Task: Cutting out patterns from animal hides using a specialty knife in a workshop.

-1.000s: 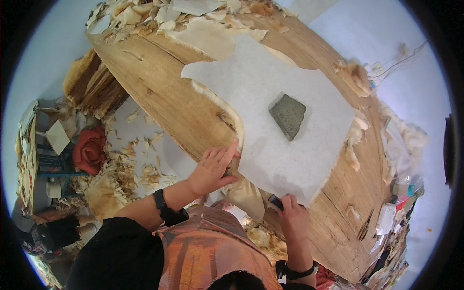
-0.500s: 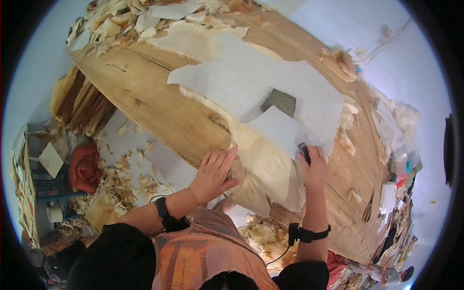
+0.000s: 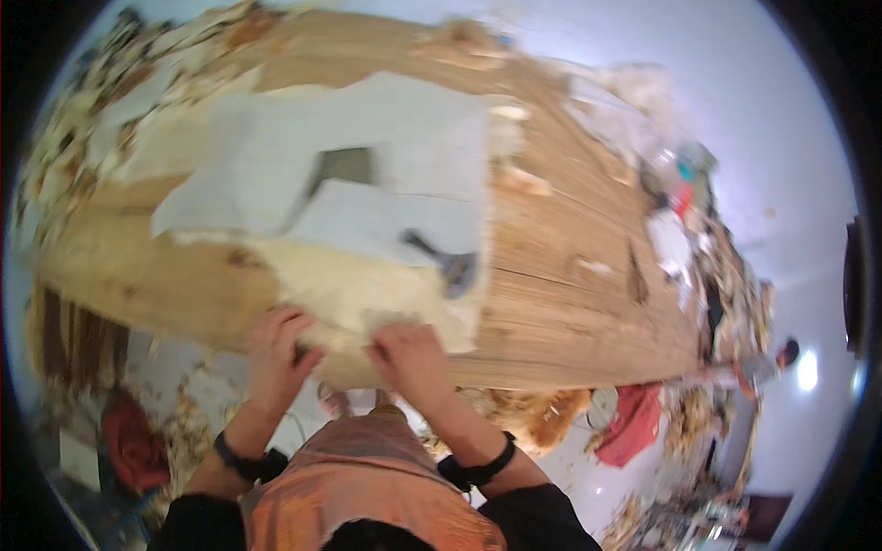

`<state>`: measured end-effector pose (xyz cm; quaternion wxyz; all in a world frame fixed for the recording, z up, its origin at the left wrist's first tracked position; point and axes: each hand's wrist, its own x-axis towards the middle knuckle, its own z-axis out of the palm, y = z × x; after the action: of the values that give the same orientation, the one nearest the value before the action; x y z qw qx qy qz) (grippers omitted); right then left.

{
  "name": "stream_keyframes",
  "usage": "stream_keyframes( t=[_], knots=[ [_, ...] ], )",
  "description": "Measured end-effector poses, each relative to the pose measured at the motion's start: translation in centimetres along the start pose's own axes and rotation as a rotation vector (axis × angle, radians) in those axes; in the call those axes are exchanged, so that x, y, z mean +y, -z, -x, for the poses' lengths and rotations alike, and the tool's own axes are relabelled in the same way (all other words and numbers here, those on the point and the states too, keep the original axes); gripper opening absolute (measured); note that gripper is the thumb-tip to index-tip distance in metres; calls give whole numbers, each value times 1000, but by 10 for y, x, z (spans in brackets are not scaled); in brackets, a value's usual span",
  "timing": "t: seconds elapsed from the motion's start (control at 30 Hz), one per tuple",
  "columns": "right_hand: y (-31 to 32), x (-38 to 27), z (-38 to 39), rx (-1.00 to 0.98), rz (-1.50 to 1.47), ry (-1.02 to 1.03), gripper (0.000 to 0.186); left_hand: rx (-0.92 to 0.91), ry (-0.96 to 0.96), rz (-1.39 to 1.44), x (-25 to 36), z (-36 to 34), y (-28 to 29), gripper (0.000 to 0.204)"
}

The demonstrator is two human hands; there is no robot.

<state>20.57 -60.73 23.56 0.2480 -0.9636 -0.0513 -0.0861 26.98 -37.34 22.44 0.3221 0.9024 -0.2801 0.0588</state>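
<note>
My left hand [image 3: 285, 354] is at the near edge of a cream hide [image 3: 367, 285], fingers bent with the thumb low. My right hand [image 3: 409, 358] touches the same edge with curled fingers; motion blur hides whether either grips it. Beyond them a large white sheet [image 3: 266, 129] covers part of the hide, its near part folded up against a dark grey angular stone [image 3: 344, 165]. On that folded part lies a black-handled tool [image 3: 423, 243], blurred, with a greyish shape at its right end.
The wooden table [image 3: 570, 294] carries piled fur scraps [image 3: 129, 73] along its left and clutter [image 3: 671, 230] at the right. On the floor are a red cloth [image 3: 625, 422], tan fur [image 3: 542, 413] and scraps. Another person [image 3: 758, 372] is at the far right.
The view has swung round. My right hand has released the black-handled tool and moved down beside my left. Since the oldest frame, the white sheet's near part has been folded back, exposing cream hide.
</note>
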Motion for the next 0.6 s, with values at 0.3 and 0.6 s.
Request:
stream_keyframes(
  t=[0.3, 0.6],
  knots=[
    [141, 207, 27, 332, 110, -317, 28, -62, 41, -52, 1, 4, 4, 55],
    [322, 525, 73, 256, 869, -756, 29, -123, 197, -113, 13, 1, 3, 57]
  ],
)
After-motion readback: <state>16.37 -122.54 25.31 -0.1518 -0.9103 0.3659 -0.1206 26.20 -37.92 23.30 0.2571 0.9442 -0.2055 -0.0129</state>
